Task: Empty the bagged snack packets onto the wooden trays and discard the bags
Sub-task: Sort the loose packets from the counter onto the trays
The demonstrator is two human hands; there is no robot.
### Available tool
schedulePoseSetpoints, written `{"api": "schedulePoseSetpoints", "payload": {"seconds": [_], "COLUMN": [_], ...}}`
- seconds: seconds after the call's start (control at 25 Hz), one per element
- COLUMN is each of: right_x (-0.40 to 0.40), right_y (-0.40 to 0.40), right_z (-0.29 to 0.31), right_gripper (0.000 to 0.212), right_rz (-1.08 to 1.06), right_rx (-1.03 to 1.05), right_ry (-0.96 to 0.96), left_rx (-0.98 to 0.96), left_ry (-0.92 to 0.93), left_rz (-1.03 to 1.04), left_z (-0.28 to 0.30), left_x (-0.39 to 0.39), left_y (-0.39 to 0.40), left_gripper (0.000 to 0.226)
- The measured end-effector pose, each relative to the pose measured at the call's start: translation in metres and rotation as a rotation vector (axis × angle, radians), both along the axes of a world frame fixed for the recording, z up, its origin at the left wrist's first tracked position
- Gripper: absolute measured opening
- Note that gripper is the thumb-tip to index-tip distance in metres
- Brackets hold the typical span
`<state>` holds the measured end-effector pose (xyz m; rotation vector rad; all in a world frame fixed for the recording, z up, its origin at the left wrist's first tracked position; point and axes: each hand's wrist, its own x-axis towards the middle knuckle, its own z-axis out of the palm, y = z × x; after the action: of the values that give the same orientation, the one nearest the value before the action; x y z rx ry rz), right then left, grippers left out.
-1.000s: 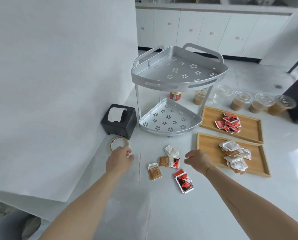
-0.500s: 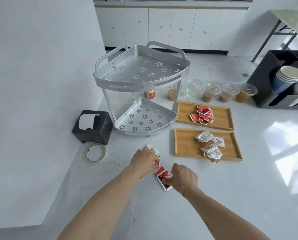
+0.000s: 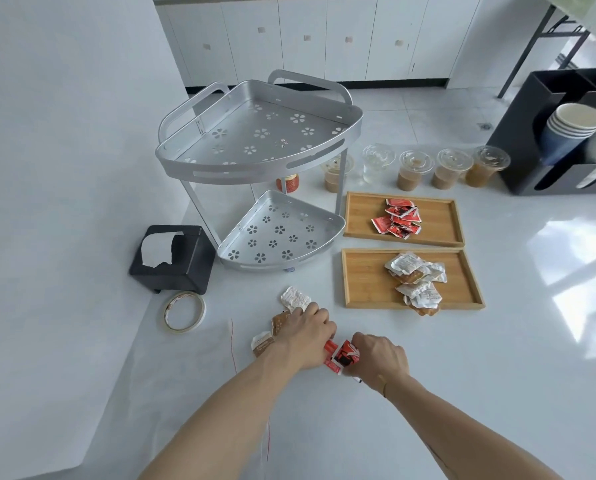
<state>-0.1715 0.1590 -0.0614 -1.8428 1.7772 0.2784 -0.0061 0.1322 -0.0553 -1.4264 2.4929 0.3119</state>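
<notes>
White table (image 3: pixel 463 393); metal two-tier rack (image 3: pixel 258 133) at 12 o'clock. Two wooden trays at 2 o'clock: far tray (image 3: pixel 359 216) has red packets (image 3: pixel 398 217), near tray (image 3: pixel 362 282) has white and brown packets (image 3: pixel 416 280). Loose packets (image 3: pixel 291 299) lie at centre. Left hand (image 3: pixel 305 336) curled over brown ones there; right hand (image 3: pixel 379 358) pinches red packets (image 3: pixel 341 355).
</notes>
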Motion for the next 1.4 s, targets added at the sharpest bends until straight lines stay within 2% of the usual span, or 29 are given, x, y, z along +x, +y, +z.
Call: {"api": "schedulePoseSetpoints", "payload": {"seconds": [0.24, 0.4, 0.48, 0.64, 0.8, 0.96, 1.16, 1.4], "right_x": [-0.015, -0.028, -0.034, -0.038, -0.037, -0.035, -0.035, -0.035], "right_y": [-0.003, -0.008, -0.009, -0.009, -0.012, -0.015, -0.016, -0.014], "right_z": [0.002, 0.005, 0.005, 0.002, -0.001, -0.002, -0.002, -0.003], "right_gripper": [0.027, 0.032, 0.035, 0.036, 0.035, 0.035, 0.037, 0.036], "right_rz": [0.022, 0.020, -0.001, -0.024, -0.027, -0.014, -0.026, -0.038], "right_rx": [0.046, 0.060, 0.060, 0.069, 0.089, 0.098, 0.110, 0.110], "right_ry": [-0.059, -0.040, -0.019, -0.010, -0.013, -0.006, -0.009, -0.019], "left_rx": [0.120, 0.174, 0.168, 0.064, 0.045, 0.056, 0.087, 0.092], "left_ry": [0.102, -0.013, -0.034, 0.045, 0.113, 0.066, 0.016, -0.001], "left_rz": [0.142, 0.097, 0.156, 0.259, 0.365, 0.325, 0.282, 0.107], "left_z": [0.008, 0.007, 0.006, 0.003, 0.001, 0.002, 0.001, 0.002], "left_x": [-0.019, -0.019, -0.013, 0.007, 0.023, 0.031, 0.030, 0.028], "left_y": [0.018, 0.022, 0.018, 0.007, 0.002, -0.002, -0.008, -0.017], "left_gripper": [0.031, 0.033, 0.032, 0.025, 0.019, 0.019, 0.036, 0.027]}}
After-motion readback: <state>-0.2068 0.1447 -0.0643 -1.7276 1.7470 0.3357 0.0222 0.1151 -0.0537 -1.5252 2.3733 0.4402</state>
